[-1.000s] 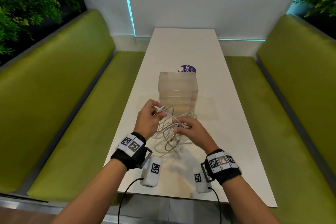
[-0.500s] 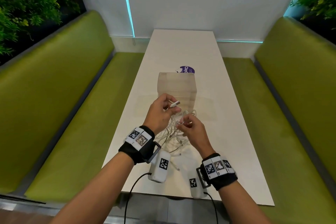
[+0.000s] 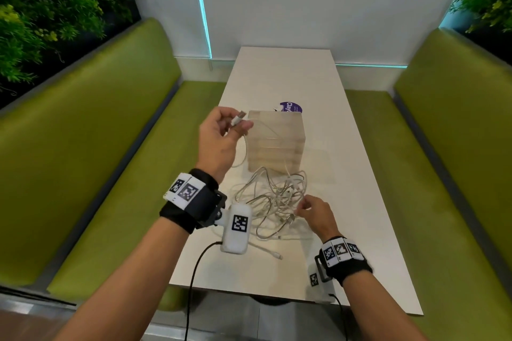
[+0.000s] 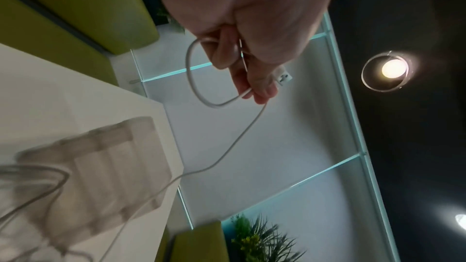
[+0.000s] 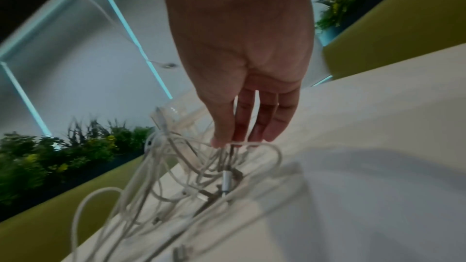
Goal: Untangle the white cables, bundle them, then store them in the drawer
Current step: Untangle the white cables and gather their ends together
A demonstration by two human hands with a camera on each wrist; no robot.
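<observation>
Since half a second ago, left hand (image 3: 221,141) risen higher above the table (image 3: 360,202), right hand (image 3: 315,216) dropped low onto the cables (image 3: 274,199). Left fingers curled round one cable end, its USB plug (image 3: 238,118) poking out past the thumb; cord looping from the fist and trailing down to the heap. Right fingertips (image 5: 219,142) pinching a thin strand at the heap's near edge. Cables white, thin, knotted in loose overlapping loops, plugs sticking out here and there, lying on the table just in front of the clear drawer box (image 3: 277,141).
</observation>
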